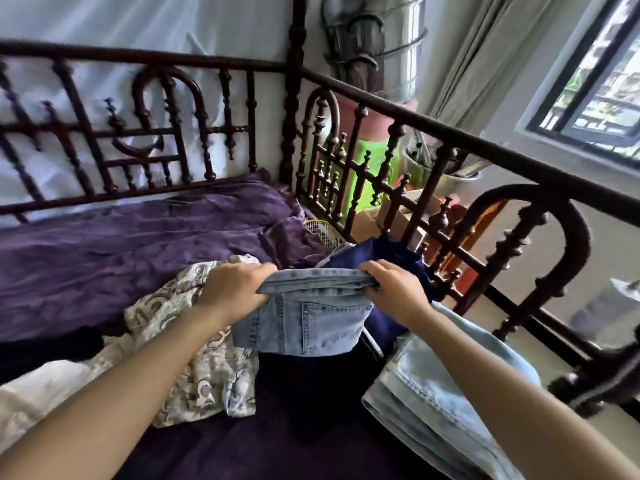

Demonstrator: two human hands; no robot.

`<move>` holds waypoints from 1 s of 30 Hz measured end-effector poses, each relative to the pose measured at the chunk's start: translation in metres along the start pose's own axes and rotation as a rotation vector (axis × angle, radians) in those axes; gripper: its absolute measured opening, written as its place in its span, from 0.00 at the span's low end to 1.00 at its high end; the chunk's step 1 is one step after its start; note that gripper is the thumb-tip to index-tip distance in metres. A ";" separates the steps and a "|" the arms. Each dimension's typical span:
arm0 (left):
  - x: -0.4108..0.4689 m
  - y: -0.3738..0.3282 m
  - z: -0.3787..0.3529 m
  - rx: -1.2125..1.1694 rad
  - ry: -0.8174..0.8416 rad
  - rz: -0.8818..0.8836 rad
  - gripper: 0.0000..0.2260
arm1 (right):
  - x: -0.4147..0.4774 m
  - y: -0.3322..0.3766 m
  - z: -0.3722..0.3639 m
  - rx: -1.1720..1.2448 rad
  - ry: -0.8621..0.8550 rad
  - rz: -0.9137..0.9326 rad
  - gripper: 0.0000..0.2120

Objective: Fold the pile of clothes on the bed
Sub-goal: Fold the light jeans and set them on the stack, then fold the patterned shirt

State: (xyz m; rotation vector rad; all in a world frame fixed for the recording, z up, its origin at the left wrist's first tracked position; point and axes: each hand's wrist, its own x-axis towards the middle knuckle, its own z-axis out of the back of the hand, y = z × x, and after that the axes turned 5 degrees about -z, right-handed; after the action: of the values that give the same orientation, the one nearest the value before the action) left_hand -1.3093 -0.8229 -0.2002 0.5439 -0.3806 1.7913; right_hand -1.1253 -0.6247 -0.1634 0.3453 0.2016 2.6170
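A folded pair of light blue jeans (308, 320) hangs in the air above the bed, back pocket facing me. My left hand (235, 289) grips its upper left edge and my right hand (394, 289) grips its upper right edge, fingers curled over the folded top. Left of the jeans lies a crumpled patterned beige garment (194, 348). A navy blue garment (381, 258) lies behind the jeans by the rail. Another pale denim piece (440, 396) lies folded under my right forearm.
The bed has a purple cover (121, 251) and a dark wooden spindle rail (398, 161) at the back and right side. A white cloth (38, 393) lies at the lower left. A yellow racket head (322, 230) pokes out near the corner. A window (595, 81) is at the right.
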 end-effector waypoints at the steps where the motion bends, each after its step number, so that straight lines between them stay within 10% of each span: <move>1: 0.021 0.000 -0.003 -0.029 -0.065 0.016 0.15 | 0.015 -0.011 0.010 -0.009 -0.127 0.066 0.16; 4: 0.086 -0.007 -0.021 -0.078 -0.219 0.031 0.15 | 0.038 -0.048 0.036 -0.087 -0.532 0.287 0.15; 7: 0.141 -0.023 -0.058 -0.160 -0.188 0.054 0.16 | 0.040 -0.091 0.028 -0.184 -0.569 0.411 0.12; 11: 0.153 -0.057 -0.119 -0.046 0.684 0.221 0.32 | 0.038 -0.152 -0.038 -0.386 0.115 0.281 0.30; 14: 0.126 -0.075 -0.157 -0.104 0.930 0.292 0.36 | 0.042 -0.181 -0.085 -0.327 0.567 0.073 0.58; 19: 0.089 -0.072 -0.156 -0.122 1.049 0.422 0.33 | 0.057 -0.185 -0.118 -0.281 0.683 -0.087 0.27; 30: 0.029 -0.059 -0.090 -0.105 0.844 0.654 0.31 | 0.075 -0.108 -0.108 -0.210 0.528 0.108 0.26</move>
State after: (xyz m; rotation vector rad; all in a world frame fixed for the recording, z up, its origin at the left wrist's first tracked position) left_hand -1.2746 -0.7368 -0.2610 -0.4893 -0.0478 2.4088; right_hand -1.1698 -0.5027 -0.2736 -0.4241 0.0812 2.7515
